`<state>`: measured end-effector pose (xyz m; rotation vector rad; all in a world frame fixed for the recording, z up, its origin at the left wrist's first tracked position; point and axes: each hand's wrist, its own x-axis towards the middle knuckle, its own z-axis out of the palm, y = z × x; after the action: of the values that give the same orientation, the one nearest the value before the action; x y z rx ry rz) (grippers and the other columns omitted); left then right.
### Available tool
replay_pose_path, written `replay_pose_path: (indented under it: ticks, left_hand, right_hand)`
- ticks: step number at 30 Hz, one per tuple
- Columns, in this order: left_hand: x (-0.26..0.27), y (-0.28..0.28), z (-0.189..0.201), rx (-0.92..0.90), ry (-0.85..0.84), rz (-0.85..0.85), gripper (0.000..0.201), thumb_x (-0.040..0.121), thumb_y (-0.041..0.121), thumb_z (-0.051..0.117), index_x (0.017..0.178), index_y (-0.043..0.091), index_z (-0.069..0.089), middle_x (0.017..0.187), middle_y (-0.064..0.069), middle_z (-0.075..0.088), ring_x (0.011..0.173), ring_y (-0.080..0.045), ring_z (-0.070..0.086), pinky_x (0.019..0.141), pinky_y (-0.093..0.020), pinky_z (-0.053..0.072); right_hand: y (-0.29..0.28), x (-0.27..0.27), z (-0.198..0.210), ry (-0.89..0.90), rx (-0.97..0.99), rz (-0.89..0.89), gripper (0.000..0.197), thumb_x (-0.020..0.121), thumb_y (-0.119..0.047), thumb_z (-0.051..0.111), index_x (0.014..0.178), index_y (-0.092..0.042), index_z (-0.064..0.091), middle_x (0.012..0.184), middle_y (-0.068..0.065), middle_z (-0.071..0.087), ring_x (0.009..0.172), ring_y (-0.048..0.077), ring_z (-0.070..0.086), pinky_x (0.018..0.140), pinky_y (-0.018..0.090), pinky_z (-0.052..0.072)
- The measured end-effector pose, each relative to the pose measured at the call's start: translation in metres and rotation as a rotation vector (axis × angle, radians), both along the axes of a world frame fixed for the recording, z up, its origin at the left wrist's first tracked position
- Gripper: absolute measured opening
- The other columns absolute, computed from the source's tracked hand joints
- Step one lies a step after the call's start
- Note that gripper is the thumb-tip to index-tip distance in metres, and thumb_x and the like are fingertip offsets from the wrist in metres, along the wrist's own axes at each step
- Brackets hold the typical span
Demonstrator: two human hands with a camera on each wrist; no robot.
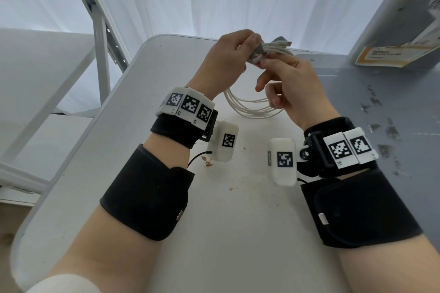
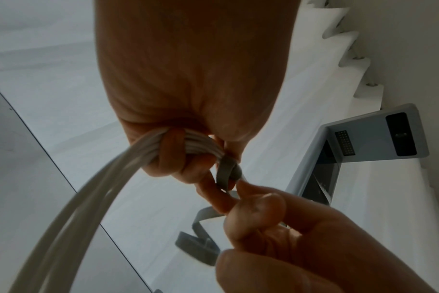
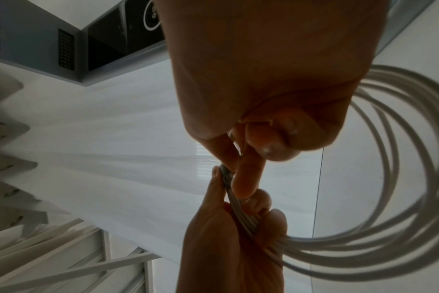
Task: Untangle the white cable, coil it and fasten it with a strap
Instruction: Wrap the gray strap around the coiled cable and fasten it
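Note:
The white cable (image 1: 250, 107) is coiled into several loops that hang above the white table (image 1: 166, 185). My left hand (image 1: 240, 51) grips the gathered top of the coil, its fingers curled round the bundle (image 2: 188, 147). The cable's plug ends (image 1: 284, 43) stick out to the right of that hand. A grey strap (image 1: 259, 49) is looped round the bundle beside my left fingers. My right hand (image 1: 265, 64) pinches this strap (image 2: 227, 170) between thumb and forefinger, close against the left hand. The strap's free tail (image 2: 197, 247) dangles below. In the right wrist view the coil (image 3: 388, 198) fans out to the right.
A grey boxy appliance (image 1: 392, 31) with an orange label stands at the back right on a darker grey surface (image 1: 381, 107). A white metal frame (image 1: 100, 31) rises at the left, past the table's edge. Brown crumbs (image 1: 208, 162) lie on the table under my wrists.

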<state>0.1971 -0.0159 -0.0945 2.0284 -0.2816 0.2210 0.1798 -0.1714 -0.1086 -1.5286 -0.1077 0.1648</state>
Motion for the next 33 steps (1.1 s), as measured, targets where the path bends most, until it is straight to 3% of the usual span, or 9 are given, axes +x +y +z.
replay_pose_path:
  ticks: [6,10,13,17,20,22,25,28,33]
  left_hand:
    - [0.003,0.003,-0.004,-0.007,0.001,0.047,0.035,0.105,0.026,0.041,0.094,0.007,0.068,0.073,0.007,0.065,0.050,0.000,0.046,0.051,-0.015,0.034]
    - [0.006,0.007,-0.006,0.014,0.005,0.096,0.037,0.105,0.029,0.041,0.093,0.008,0.069,0.073,0.010,0.066,0.051,0.004,0.048,0.062,-0.022,0.039]
    - [0.004,0.008,-0.003,0.030,0.032,0.076,0.036,0.105,0.029,0.041,0.089,0.013,0.068,0.073,0.011,0.066,0.051,0.004,0.047,0.060,-0.021,0.037]
    - [0.001,0.004,0.003,0.076,0.017,-0.007,0.033,0.105,0.027,0.042,0.084,0.018,0.066,0.072,0.011,0.065,0.052,0.005,0.047,0.064,-0.022,0.038]
    - [-0.002,0.002,0.005,0.117,0.004,-0.050,0.032,0.104,0.028,0.043,0.084,0.020,0.066,0.072,0.012,0.065,0.055,0.001,0.047,0.067,-0.026,0.042]
    - [-0.002,0.002,0.006,0.134,0.005,-0.065,0.031,0.104,0.028,0.043,0.087,0.019,0.067,0.072,0.012,0.066,0.056,0.001,0.048,0.068,-0.025,0.043]
    - [-0.003,0.002,0.007,0.139,0.022,-0.083,0.031,0.104,0.028,0.043,0.090,0.016,0.068,0.070,0.015,0.065,0.057,-0.002,0.049,0.063,-0.018,0.043]
    - [-0.005,0.000,0.008,0.149,0.019,-0.096,0.032,0.104,0.026,0.044,0.089,0.014,0.068,0.063,0.020,0.062,0.056,-0.003,0.049,0.059,-0.013,0.042]
    - [-0.003,-0.002,0.006,0.138,-0.031,-0.072,0.033,0.103,0.029,0.046,0.092,0.012,0.073,0.075,0.008,0.063,0.058,-0.006,0.054,0.065,-0.020,0.045]
  right_hand:
    - [-0.003,0.001,-0.002,0.033,-0.049,0.005,0.020,0.100,-0.023,0.059,0.103,-0.014,0.075,0.063,0.010,0.068,0.036,0.020,0.035,0.041,0.021,0.022]
    - [-0.005,0.002,0.000,0.022,-0.036,-0.149,0.035,0.098,-0.037,0.064,0.072,-0.015,0.074,0.055,0.006,0.061,0.032,0.018,0.034,0.040,0.022,0.017]
    - [-0.007,0.004,0.003,-0.062,0.089,-0.367,0.037,0.096,-0.037,0.067,0.065,-0.017,0.068,0.054,0.002,0.058,0.037,0.014,0.037,0.039,0.024,0.024]
    - [-0.010,0.011,0.000,-0.225,0.050,-0.523,0.017,0.089,-0.037,0.076,0.078,-0.024,0.072,0.069,-0.011,0.066,0.063,0.005,0.057,0.066,0.025,0.047]
    - [-0.008,0.013,-0.003,-0.125,-0.044,-0.361,0.023,0.093,-0.043,0.070,0.087,-0.022,0.074,0.079,-0.012,0.073,0.078,0.000,0.066,0.078,0.017,0.047]
    - [-0.006,0.012,-0.004,-0.083,-0.091,-0.291,0.030,0.096,-0.047,0.064,0.085,-0.022,0.077,0.083,-0.012,0.076,0.091,0.006,0.069,0.083,0.020,0.046]
    - [-0.005,0.010,-0.002,-0.073,-0.009,-0.269,0.024,0.096,-0.034,0.065,0.088,-0.015,0.077,0.087,0.004,0.077,0.082,0.018,0.072,0.070,0.028,0.054]
    - [-0.009,0.011,0.001,-0.089,0.082,-0.309,0.016,0.092,-0.022,0.068,0.079,-0.013,0.073,0.075,0.008,0.069,0.065,0.024,0.065,0.057,0.038,0.053]
    - [-0.013,0.012,0.000,-0.071,0.177,-0.390,0.022,0.098,-0.022,0.067,0.080,-0.008,0.070,0.073,0.011,0.064,0.056,0.030,0.061,0.047,0.038,0.056]
